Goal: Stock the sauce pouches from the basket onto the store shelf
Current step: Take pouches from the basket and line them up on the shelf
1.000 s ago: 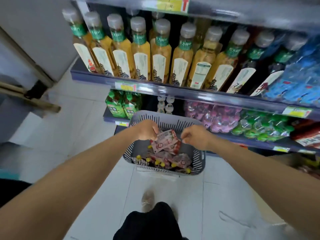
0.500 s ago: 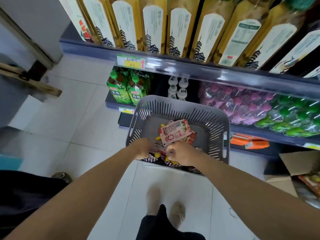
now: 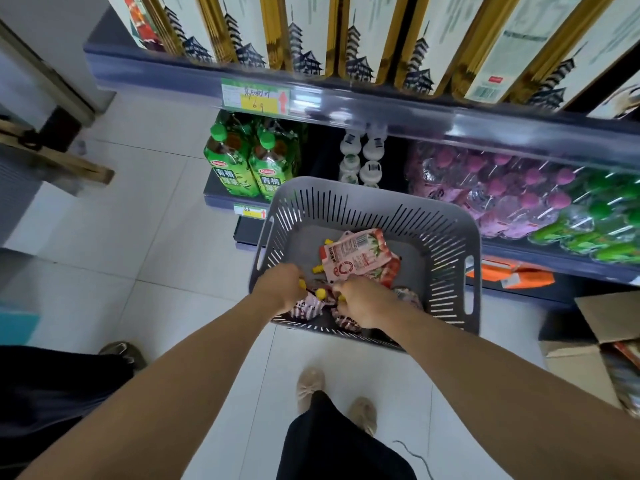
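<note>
Fig. Head view, both of my hands in the grey basket (image 3: 367, 202), which stands on the floor against the bottom of the store shelf (image 3: 398, 110). A second ago my hands were together above the heap with one pouch lifted between them; they have since dropped to the basket's near edge and my gaze has tipped down with them. My right hand (image 3: 363, 301) is curled and grips the pink pouch (image 3: 356, 258) by its lower edge, so that it stands up towards the basket's middle. My left hand (image 3: 278, 287), at the near left corner, has its fingers curled round a yellow cap (image 3: 302, 284) of one of the sauce pouches (image 3: 311, 306) lying under both hands along the near edge. Reading: nothing has gone to the shelf in this interval; I judge I am gathering more pouches before rising, so stocking is at the pick-up stage.

Writing: the pink pouch shows a block of print and a red ring, too small to read. The green bottles (image 3: 239, 168) on the lower shelf carry 青梅 in white under a red oval logo I cannot read. The shelf-edge price label (image 3: 254, 97) is yellow with handwriting, a "6" and a red up-arrow. The tall bottles (image 3: 363, 36) above bear white labels with a dark pagoda drawing
</note>
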